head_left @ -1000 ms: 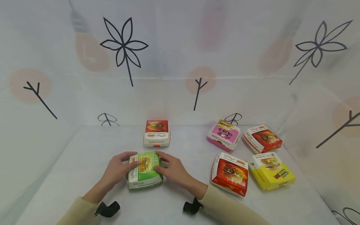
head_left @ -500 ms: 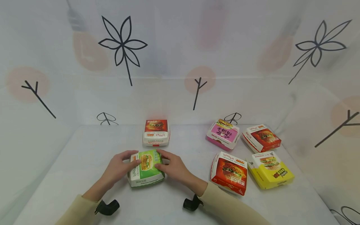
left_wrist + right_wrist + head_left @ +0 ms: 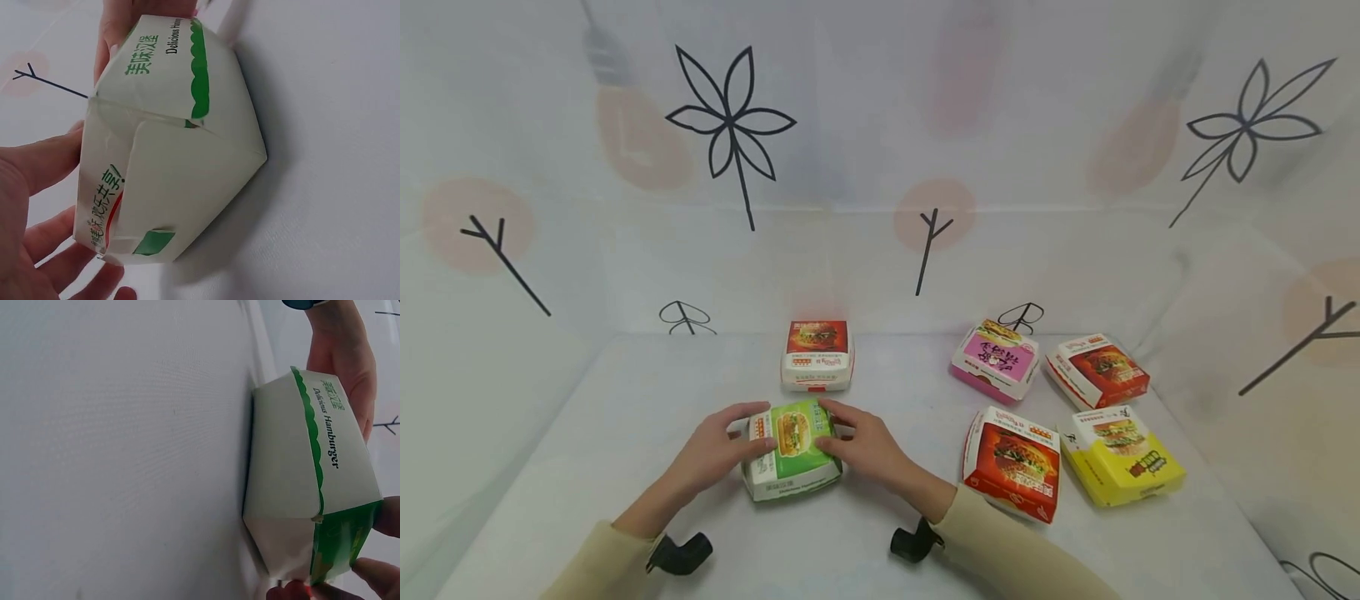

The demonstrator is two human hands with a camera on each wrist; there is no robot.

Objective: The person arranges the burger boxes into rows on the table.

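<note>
Both hands hold a closed green-and-white hamburger box low over the white tabletop, left of the middle. My left hand grips its left side, thumb on the lid and fingers at the far left corner. On the opposite side, my right hand has its thumb on the green part of the lid and its index finger at the far right corner. In the left wrist view, the thumb and fingers spread along the box's side, where a tab shows. The right wrist view shows fingertips at its green end.
Behind the held box stands a red-and-white burger box. To the right are a pink box, a red box, a larger red box and a yellow box. A patterned white cloth hangs behind.
The green-and-white hamburger box has shifted slightly right and turned a little, with both hands keeping hold of it. The other boxes stay where they were.
</note>
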